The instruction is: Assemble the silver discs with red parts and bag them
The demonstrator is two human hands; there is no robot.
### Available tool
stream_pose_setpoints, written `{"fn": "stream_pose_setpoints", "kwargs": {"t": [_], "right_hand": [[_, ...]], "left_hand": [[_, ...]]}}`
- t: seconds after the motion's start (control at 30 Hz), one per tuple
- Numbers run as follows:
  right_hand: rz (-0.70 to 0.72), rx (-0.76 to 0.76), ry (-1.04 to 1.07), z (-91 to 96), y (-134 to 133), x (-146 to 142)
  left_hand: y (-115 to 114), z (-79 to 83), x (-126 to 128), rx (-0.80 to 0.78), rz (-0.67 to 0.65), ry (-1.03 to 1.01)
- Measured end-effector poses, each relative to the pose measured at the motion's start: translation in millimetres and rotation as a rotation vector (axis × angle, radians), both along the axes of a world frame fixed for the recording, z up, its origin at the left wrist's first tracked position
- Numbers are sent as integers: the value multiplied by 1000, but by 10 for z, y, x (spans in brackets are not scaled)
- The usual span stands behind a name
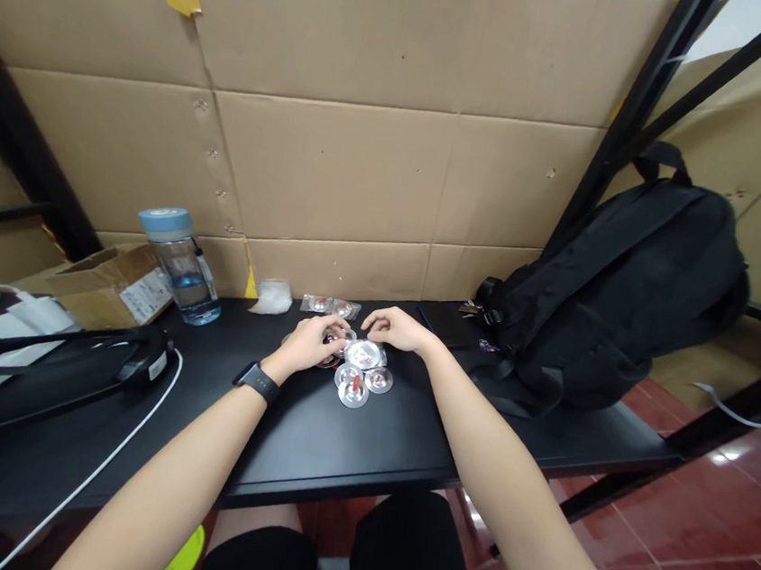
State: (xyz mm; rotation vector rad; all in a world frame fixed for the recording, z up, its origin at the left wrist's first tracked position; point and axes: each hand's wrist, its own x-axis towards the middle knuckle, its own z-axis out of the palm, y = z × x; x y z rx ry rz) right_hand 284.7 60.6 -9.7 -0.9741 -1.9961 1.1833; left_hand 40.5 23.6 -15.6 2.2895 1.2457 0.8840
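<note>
Cardboard (366,166) backs the table (309,450). Discs (354,393) piled between its front and back edges; round, no long axis. Left hand (310,341) nearer, touching pile's left side; right hand (395,327) half-curled just behind. Can't tell if either grip holds one.

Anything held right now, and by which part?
The left hand is at the shiny discs, but whether it grips one cannot be told; the right hand shows nothing held.
</note>
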Motion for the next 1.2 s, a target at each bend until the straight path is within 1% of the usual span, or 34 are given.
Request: {"fn": "stream_pose_setpoints", "kwargs": {"t": [0.13,0.23,0.33,0.43,0.6,0.77,0.9,1.07,1.2], "right_hand": [[-7,50,137,58,-59,-64],[-21,58,235,78,-80,-96],[-28,51,319,86,-95,-116],[-41,42,405,90,-112,-143],[-75,45,495,70,-119,-212],[-133,57,496,17,-100,-248],[-90,34,405,-13,-102,-252],[-26,64,254,-47,-116,-280],[-15,64,260,-68,-108,-319]], "left_hand": [[28,-22,-6,0,12,-20],[42,-7,-16,6,-8,-90],[44,33,-29,37,-12,-206],[28,88,-39,95,10,-311],[-44,186,-25,160,46,-405],[-97,244,-15,197,76,-428],[-93,253,-36,199,97,-440],[-89,265,-51,211,118,-454],[-80,263,-57,241,125,-463]]}}
